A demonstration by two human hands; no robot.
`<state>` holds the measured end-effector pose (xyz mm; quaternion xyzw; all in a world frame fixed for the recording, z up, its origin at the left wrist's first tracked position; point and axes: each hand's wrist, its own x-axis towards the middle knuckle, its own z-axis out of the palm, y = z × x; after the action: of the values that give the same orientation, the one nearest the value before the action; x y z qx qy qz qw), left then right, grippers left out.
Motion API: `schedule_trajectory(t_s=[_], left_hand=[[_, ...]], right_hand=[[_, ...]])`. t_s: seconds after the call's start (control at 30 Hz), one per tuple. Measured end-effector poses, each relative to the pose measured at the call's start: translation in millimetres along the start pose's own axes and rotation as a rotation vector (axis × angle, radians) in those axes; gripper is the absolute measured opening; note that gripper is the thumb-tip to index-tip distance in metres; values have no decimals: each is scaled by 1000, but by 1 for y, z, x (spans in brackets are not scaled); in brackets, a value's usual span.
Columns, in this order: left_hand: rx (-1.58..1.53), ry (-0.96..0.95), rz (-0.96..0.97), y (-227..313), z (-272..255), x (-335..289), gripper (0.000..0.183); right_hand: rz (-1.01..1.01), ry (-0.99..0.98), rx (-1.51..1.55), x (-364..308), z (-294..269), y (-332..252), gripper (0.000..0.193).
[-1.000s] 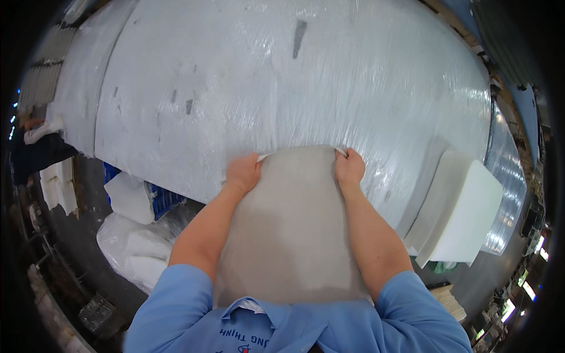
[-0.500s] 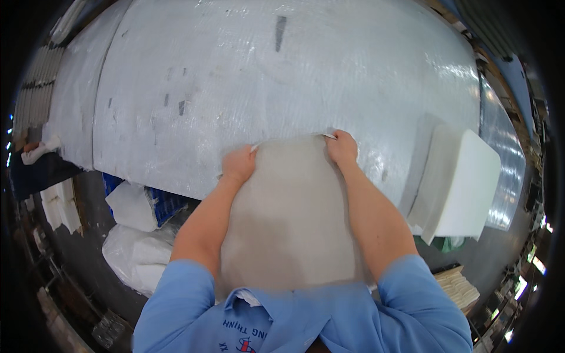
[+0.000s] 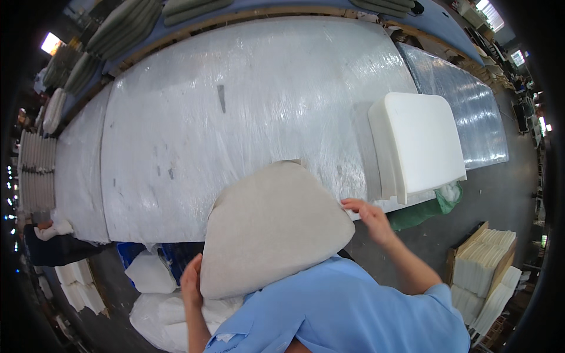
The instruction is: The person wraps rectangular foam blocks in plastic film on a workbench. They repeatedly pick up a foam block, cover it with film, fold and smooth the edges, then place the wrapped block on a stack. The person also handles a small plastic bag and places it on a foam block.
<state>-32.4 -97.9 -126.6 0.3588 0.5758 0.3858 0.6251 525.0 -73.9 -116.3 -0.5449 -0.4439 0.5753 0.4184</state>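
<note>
A beige fabric-covered seat cushion (image 3: pixel 273 229) rests at the near edge of the plastic-wrapped table, its near side against my blue shirt. Its narrower end points away from me over the table, with a small fold at the tip. My left hand (image 3: pixel 192 282) lies along the cushion's left edge, fingers stretched; part of it is behind the cushion. Off the right corner, my right hand (image 3: pixel 371 220) is open, fingers pointing at the edge and their tips close to it. Whether those tips touch the fabric I cannot tell.
White foam pads (image 3: pixel 421 141) lie stacked on the table (image 3: pixel 253 106) at the right. Below them hangs a green bag (image 3: pixel 426 209). White sheets (image 3: pixel 482 259) are piled at the lower right, white plastic bags (image 3: pixel 168 317) at the lower left. Another person's sleeve (image 3: pixel 50 232) shows far left.
Both hands have let go of the cushion's far corners and come back to its sides. The cushion has turned and now looks fuller. My view has shifted, showing more beyond the table.
</note>
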Motion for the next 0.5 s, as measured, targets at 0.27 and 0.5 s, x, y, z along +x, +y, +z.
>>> schedule_trajectory(t_s=[0.27,0.5], left_hand=[[-554,400,153,19,74,-2,55],[350,779,324,67,104,3,46]], right_hand=[[-277,184,166,36,58,8,50],[-182,183,106,52,67,-19,39]])
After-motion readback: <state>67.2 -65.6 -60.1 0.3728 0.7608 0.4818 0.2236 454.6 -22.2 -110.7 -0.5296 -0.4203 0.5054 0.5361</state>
